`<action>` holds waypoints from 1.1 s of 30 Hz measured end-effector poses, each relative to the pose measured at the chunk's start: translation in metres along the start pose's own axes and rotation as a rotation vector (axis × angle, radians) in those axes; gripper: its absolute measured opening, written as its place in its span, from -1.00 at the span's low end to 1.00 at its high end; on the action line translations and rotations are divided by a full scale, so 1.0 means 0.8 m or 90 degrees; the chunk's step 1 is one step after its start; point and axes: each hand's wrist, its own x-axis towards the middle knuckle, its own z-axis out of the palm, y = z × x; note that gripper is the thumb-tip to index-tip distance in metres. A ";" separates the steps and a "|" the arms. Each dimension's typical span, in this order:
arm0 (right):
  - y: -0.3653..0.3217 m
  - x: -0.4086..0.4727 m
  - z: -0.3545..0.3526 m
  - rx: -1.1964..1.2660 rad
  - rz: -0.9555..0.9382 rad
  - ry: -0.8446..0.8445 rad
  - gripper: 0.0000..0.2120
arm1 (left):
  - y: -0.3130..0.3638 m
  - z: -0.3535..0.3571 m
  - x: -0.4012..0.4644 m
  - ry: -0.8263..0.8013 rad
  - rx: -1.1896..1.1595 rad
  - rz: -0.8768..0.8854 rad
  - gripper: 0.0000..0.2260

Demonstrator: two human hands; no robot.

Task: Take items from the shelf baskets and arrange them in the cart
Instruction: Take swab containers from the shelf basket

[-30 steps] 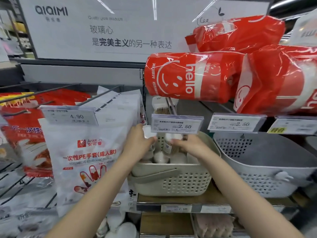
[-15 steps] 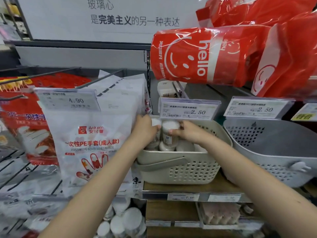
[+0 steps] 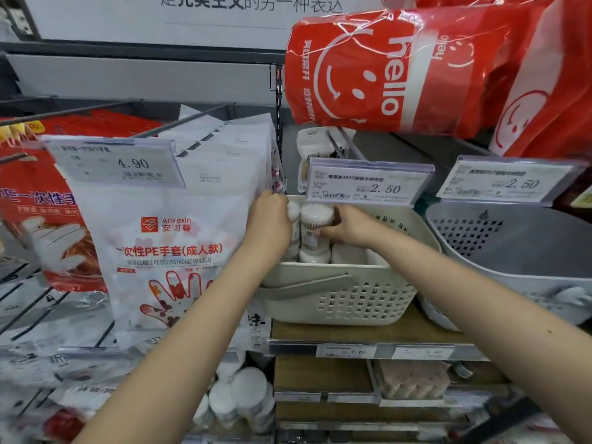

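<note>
A cream perforated basket (image 3: pixel 349 302) with a folded-down handle stands on the shelf and holds several white-capped jars of cotton swabs. My right hand (image 3: pixel 347 227) grips one clear jar (image 3: pixel 315 225) and holds it upright above the others. My left hand (image 3: pixel 269 221) is curled round a second jar (image 3: pixel 293 210) right beside it, most of that jar hidden by my fingers. The cart is out of view.
A grey basket (image 3: pixel 512 251) stands to the right. Packs of disposable gloves (image 3: pixel 169 238) hang at left, pressed against my left wrist. Red "hello" bags (image 3: pixel 394 68) lie on the shelf above. Price tags (image 3: pixel 368 182) hang just over the cream basket. More jars (image 3: pixel 243 398) sit below.
Both hands have lifted their jars a little higher out of the cream basket. The camera has come closer and tilted down.
</note>
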 end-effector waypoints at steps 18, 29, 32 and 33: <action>0.008 0.000 -0.001 0.024 0.047 -0.020 -0.56 | 0.004 -0.005 -0.007 -0.032 -0.021 0.035 -0.75; -0.004 -0.087 -0.041 -0.123 -0.020 0.058 -0.63 | 0.042 -0.034 -0.064 -0.032 0.001 0.131 -0.66; -0.002 -0.139 -0.042 -0.191 -0.130 0.134 -0.64 | 0.049 -0.041 -0.109 -0.005 0.014 0.174 -0.61; -0.001 -0.158 -0.040 -0.201 -0.170 0.155 -0.67 | 0.050 -0.043 -0.127 0.012 0.029 0.193 -0.61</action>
